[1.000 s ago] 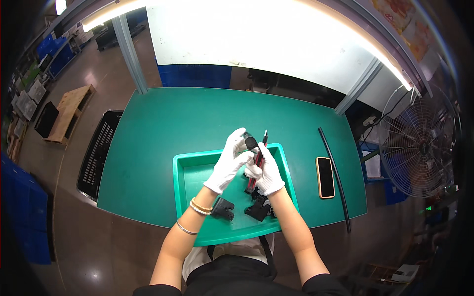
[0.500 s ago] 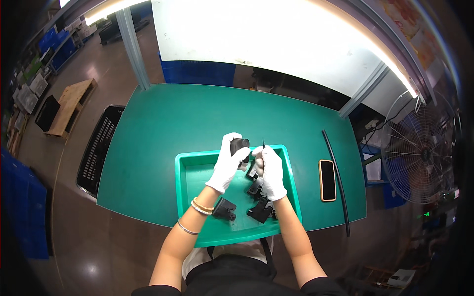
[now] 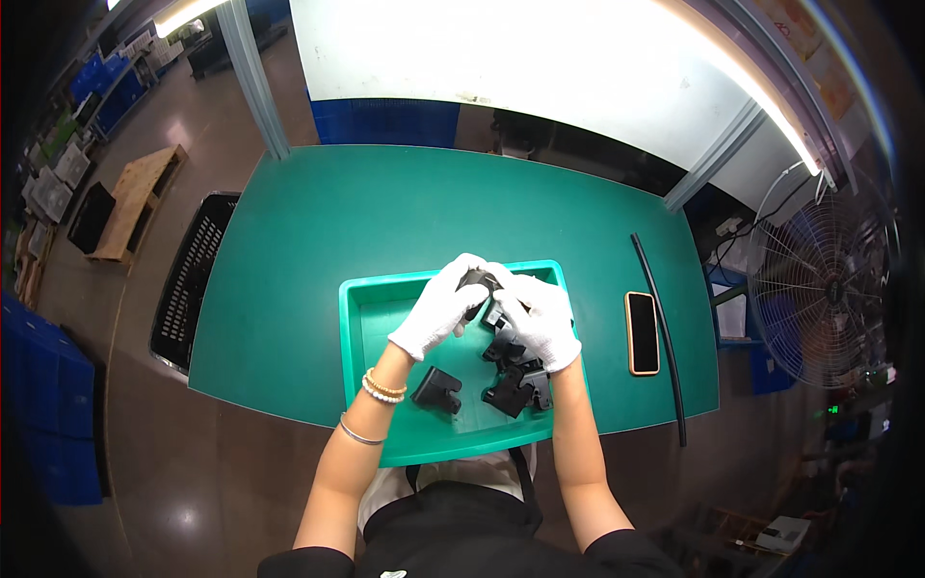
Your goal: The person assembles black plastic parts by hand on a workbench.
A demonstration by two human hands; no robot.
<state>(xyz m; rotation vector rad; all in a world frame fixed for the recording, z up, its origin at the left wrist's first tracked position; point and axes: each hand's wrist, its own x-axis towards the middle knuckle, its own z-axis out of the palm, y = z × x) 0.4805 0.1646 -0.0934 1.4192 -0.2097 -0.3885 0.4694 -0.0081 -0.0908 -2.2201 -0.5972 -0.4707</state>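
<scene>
my left hand (image 3: 436, 310) is curled round a black plastic part (image 3: 474, 285), thumb toward me, holding it up over the far side of the green bin (image 3: 379, 318). my right hand (image 3: 536, 316) meets it, fingers bent in against the part; i can't tell whether they pinch anything. to work it well, i'd let the left hold firm, press lightly with the right, and mind my fingertips at the edges. the loose black piece (image 3: 437, 390) and the black pile (image 3: 509, 390) sit below, nearer me.

Left fingers (image 3: 471, 263), right fingers (image 3: 512, 304) (white-gloved) on 1 black part (image 3: 477, 280)
</scene>
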